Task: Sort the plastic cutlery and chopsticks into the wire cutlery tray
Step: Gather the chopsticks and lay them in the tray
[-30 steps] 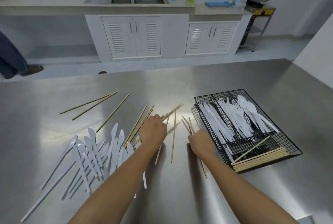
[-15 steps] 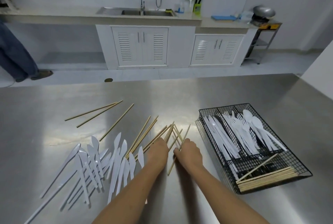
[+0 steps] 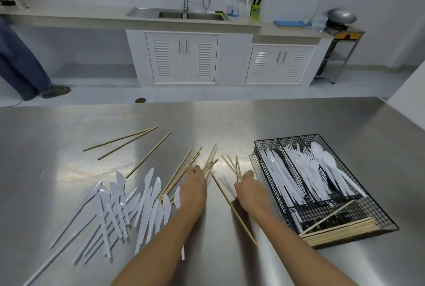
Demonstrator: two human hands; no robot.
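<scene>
Since half a second ago your hands have split apart. Your right hand [image 3: 247, 185] now pinches a fan of chopsticks [image 3: 238, 168], near the left wall of the wire tray [image 3: 388, 220]. Your left hand [image 3: 194, 185] stays on the chopstick bunch [image 3: 210, 158]; it is blurred, so I cannot tell its grip. A single chopstick [image 3: 232, 206] lies between your forearms, angled toward the table's near edge. White knives [image 3: 128, 205] are piled toward the left edge. The tray sits by the right edge and holds forks [image 3: 305, 166], spoons [image 3: 326, 159] and stored chopsticks [image 3: 340, 230] across its near end. The table [image 3: 230, 122] is steel. Behind it are a sink [image 3: 188, 14], louvred cabinets [image 3: 182, 60] and someone's leg [image 3: 20, 65] at far left.
</scene>
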